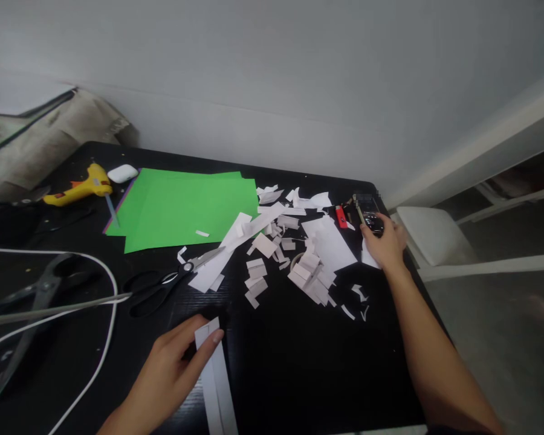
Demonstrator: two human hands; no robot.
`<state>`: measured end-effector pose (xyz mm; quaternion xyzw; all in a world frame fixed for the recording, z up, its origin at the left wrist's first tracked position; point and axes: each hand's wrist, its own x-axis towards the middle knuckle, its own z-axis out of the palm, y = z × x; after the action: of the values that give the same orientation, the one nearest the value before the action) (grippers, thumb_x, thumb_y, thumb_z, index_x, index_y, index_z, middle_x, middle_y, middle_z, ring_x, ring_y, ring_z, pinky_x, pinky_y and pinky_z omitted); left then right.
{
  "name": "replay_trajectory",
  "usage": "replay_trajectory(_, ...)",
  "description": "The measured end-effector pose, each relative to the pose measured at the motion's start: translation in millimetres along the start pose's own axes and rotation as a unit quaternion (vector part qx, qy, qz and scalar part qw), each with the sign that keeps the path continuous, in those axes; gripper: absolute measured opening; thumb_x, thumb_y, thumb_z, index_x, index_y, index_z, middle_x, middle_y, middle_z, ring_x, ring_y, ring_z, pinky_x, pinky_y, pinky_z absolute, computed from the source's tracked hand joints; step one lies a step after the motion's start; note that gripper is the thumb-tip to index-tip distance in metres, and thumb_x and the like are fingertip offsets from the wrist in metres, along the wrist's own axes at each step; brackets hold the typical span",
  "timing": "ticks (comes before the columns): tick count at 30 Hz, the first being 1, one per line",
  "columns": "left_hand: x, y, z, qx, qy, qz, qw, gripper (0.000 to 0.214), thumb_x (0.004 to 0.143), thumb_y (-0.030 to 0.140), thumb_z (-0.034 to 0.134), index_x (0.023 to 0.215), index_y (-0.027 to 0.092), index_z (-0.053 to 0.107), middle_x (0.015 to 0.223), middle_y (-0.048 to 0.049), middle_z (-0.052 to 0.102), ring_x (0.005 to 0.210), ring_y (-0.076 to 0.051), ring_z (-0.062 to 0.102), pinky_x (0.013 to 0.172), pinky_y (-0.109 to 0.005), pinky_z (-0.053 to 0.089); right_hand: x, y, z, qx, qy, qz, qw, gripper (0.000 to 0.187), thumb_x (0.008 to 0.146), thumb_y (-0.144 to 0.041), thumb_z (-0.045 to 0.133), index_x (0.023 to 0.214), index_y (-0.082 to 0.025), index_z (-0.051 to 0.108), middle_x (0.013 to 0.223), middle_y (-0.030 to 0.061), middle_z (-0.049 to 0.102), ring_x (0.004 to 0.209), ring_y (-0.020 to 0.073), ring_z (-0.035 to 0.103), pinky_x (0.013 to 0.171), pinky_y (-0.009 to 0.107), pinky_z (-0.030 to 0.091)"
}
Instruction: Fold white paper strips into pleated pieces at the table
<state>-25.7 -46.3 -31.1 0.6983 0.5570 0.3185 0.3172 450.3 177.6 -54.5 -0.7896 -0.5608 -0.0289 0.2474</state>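
Observation:
My left hand pinches the top end of a folded white paper strip near the table's front edge, thumb over it. At the table's right edge, my right hand grips the lower end of a dark phone, thumb on one side and fingers on the other. A piece of white paper lies partly beneath that hand. Black-handled scissors rest beyond my left hand, blades across long white paper strips. Small cut paper pieces are scattered mid-table.
Green sheets lie at the back left beside a yellow glue gun and a white rounded case. A red lighter sits near the phone. Larger shears and a white cable occupy the left. A white chair stands at right.

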Motion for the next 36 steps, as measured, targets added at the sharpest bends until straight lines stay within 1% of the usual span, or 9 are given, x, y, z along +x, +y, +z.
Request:
replay_trajectory(2,0.4,0.1,0.3,0.001,-0.002,0.005,1.0,0.026,0.101,0.03,0.059,0.078,0.02,0.057,0.069,0.0025,0.055,0.06,-0.012,0.057,0.057,-0.021,0.046,-0.5,-4.1,-1.1,0.001,-0.007,0.029,1.0,0.063,0.085,-0.055,0.059,0.141,-0.027,0.055,0.127,0.0159,0.051,0.121,0.0397,0.045,0.105,0.062,0.036)
replay_trajectory(4,0.4,-0.2,0.6,0.003,-0.007,0.007,1.0,0.026,0.102,0.029,0.058,0.077,0.02,0.056,0.069,0.003,0.055,0.06,-0.011,0.057,0.058,-0.021,0.046,-0.9,-7.1,-2.1,0.003,-0.015,0.04,0.999,0.064,0.084,-0.055,0.059,0.142,-0.028,0.055,0.128,0.0163,0.05,0.123,0.0413,0.044,0.106,0.064,0.034)
replay_trajectory(7,0.0,-1.1,1.0,0.005,-0.011,0.004,1.0,0.022,0.102,0.029,0.059,0.082,0.02,0.059,0.072,0.0023,0.058,0.063,-0.012,0.06,0.06,-0.021,0.048,-0.7,-7.8,-2.3,-0.003,-0.019,0.035,0.999,0.064,0.085,-0.055,0.058,0.142,-0.028,0.056,0.129,0.0162,0.05,0.125,0.0418,0.043,0.107,0.064,0.034)
replay_trajectory(13,-0.3,-0.6,0.4,0.003,-0.015,0.005,1.0,0.024,0.102,0.029,0.057,0.08,0.021,0.057,0.07,0.0032,0.054,0.06,-0.011,0.056,0.058,-0.021,0.047,-0.5,-5.9,0.7,-0.019,-0.014,0.027,0.999,0.058,0.087,-0.055,0.055,0.138,-0.029,0.06,0.127,0.0154,0.049,0.124,0.0413,0.043,0.106,0.064,0.035)
replay_trajectory(22,0.3,0.0,0.9,0.004,-0.014,0.008,1.0,0.023,0.102,0.028,0.057,0.081,0.021,0.057,0.071,0.003,0.055,0.061,-0.011,0.058,0.059,-0.021,0.048,-0.5,-8.1,-1.0,-0.019,-0.019,0.043,0.999,0.064,0.085,-0.056,0.056,0.142,-0.028,0.057,0.131,0.0164,0.049,0.128,0.0426,0.042,0.108,0.063,0.034)
replay_trajectory(27,0.5,0.2,0.6,0.004,-0.009,0.006,1.0,0.025,0.102,0.03,0.057,0.079,0.021,0.057,0.068,0.0034,0.053,0.058,-0.011,0.056,0.056,-0.021,0.046,-0.1,-5.3,0.2,-0.01,-0.008,0.031,0.999,0.064,0.084,-0.056,0.057,0.141,-0.027,0.056,0.129,0.0166,0.05,0.124,0.0421,0.044,0.106,0.065,0.035)
replay_trajectory(36,0.8,1.7,-0.1,-0.005,0.002,0.001,1.0,0.025,0.1,0.034,0.059,0.08,0.021,0.062,0.069,0.0012,0.06,0.06,-0.014,0.06,0.056,-0.021,0.049,-1.0,-6.8,-0.7,-0.002,-0.011,0.035,0.999,0.065,0.084,-0.055,0.058,0.143,-0.026,0.055,0.129,0.0168,0.05,0.124,0.041,0.044,0.107,0.064,0.034)
